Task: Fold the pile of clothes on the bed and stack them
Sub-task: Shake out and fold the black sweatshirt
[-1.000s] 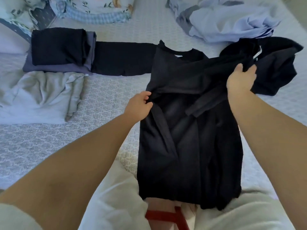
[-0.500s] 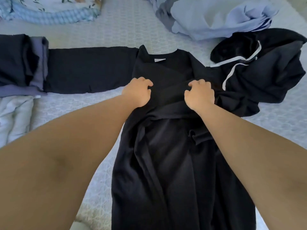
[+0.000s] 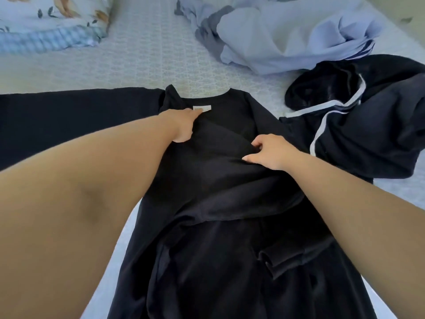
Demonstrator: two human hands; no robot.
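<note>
Right hand (image 3: 268, 153): fingers curled, pinching a fold of the black garment (image 3: 220, 226) at chest level. Left hand (image 3: 184, 125): fingers straight, pressing flat on the garment just below the collar, fingertips touching the neck label (image 3: 202, 108).

Garment lies spread on the bed (image 3: 142, 65), centre frame. Long axis runs 12 to 6, collar toward 12, hem off frame at 6. One sleeve (image 3: 76, 118) stretched flat toward 9. The other sleeve is folded across the body, cuff (image 3: 278, 261) lying around 5 from the right hand.

Surface: pale quilted bedspread with a repeating woven pattern. Nothing of the room shows beyond the bed.

Label: small white rectangle inside the collar; text too small to read. No other writing.

At 3: crumpled dark garment with white piping (image 3: 368, 125), touching the black garment's shoulder. At 1: loose heap of light blue fabric (image 3: 287, 35). At 11: pillow (image 3: 50, 24) with floral print and blue checked trim, well apart from the garment.
</note>
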